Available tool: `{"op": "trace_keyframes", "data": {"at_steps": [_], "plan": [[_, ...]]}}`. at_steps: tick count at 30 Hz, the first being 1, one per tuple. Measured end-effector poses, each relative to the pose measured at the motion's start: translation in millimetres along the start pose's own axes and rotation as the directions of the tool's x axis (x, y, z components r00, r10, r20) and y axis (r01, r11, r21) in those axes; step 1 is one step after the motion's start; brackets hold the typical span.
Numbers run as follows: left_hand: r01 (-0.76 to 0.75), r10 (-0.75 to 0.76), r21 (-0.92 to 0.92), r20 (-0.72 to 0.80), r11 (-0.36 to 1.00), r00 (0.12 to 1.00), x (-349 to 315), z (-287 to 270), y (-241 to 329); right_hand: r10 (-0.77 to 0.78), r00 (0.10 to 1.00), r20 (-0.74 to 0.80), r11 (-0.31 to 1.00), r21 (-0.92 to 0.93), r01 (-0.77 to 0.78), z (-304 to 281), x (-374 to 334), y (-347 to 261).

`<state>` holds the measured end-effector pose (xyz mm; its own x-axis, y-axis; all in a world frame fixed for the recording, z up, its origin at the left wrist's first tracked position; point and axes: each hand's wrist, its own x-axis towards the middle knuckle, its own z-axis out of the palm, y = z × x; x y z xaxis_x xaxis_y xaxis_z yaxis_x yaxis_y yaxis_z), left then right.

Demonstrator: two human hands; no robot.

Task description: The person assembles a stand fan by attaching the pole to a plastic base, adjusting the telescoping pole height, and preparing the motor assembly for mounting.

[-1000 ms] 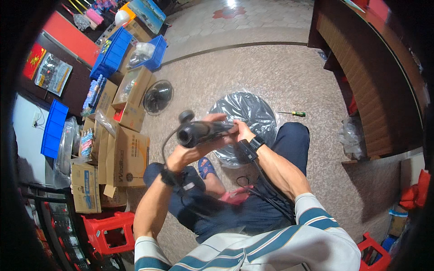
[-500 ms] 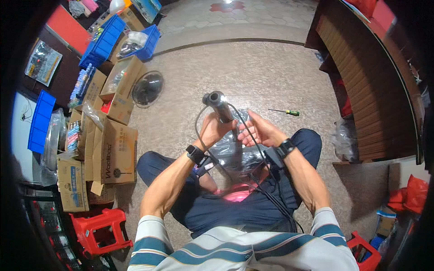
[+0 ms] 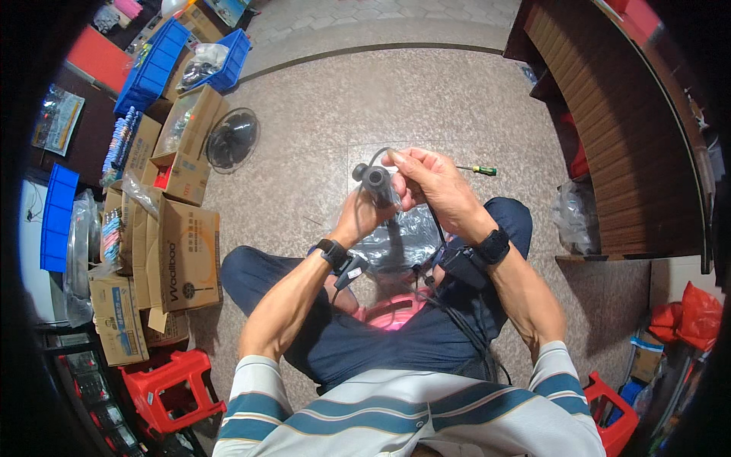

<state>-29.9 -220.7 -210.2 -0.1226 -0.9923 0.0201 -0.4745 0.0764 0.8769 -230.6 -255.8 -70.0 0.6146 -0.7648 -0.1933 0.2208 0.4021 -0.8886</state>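
My left hand (image 3: pixel 358 218) is closed round a dark tube (image 3: pixel 377 181), whose round hollow end points up and has a knob at its side. My right hand (image 3: pixel 440 189) is beside that end, thumb and fingers pinching a thin black cable (image 3: pixel 375 155) that loops over the top of the tube and runs down along the right wrist. Below the tube, between my legs, lies clear plastic wrapping (image 3: pixel 390 250) over something dark. More black cables (image 3: pixel 463 329) trail across my lap, next to a pink plastic piece (image 3: pixel 397 306).
A screwdriver (image 3: pixel 480 170) with a green handle lies on the floor beyond my right hand. At the left are open cardboard boxes (image 3: pixel 190 263), a round dark mesh cover (image 3: pixel 233 139), blue bins (image 3: pixel 225 62) and a red stool (image 3: pixel 171 392). A wooden desk (image 3: pixel 617 137) stands at the right.
My right hand has risen from beside the tube to its top end and now pinches the cable there. The cable loop is drawn in closer to the tube. The view has shifted slightly.
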Motion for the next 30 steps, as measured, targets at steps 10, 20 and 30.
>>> {"op": "trace_keyframes", "data": {"at_steps": [10, 20, 30], "plan": [[0.06, -0.059, 0.087, -0.008, 0.994, 0.998, -9, 0, -40, 0.009, 0.999, -0.038, 0.973, -0.232, -0.018, 18, 26, 18], [0.153, -0.15, 0.142, -0.034, 0.978, 0.988, -7, -18, -22, 0.024, 0.992, -0.125, 0.917, -0.393, -0.071, 12, 37, 25], [0.112, -0.113, 0.045, 0.004, 0.993, 0.994, -1, -20, -30, -0.066, 0.989, -0.132, 0.831, -0.557, -0.019, 10, 59, 36]]}}
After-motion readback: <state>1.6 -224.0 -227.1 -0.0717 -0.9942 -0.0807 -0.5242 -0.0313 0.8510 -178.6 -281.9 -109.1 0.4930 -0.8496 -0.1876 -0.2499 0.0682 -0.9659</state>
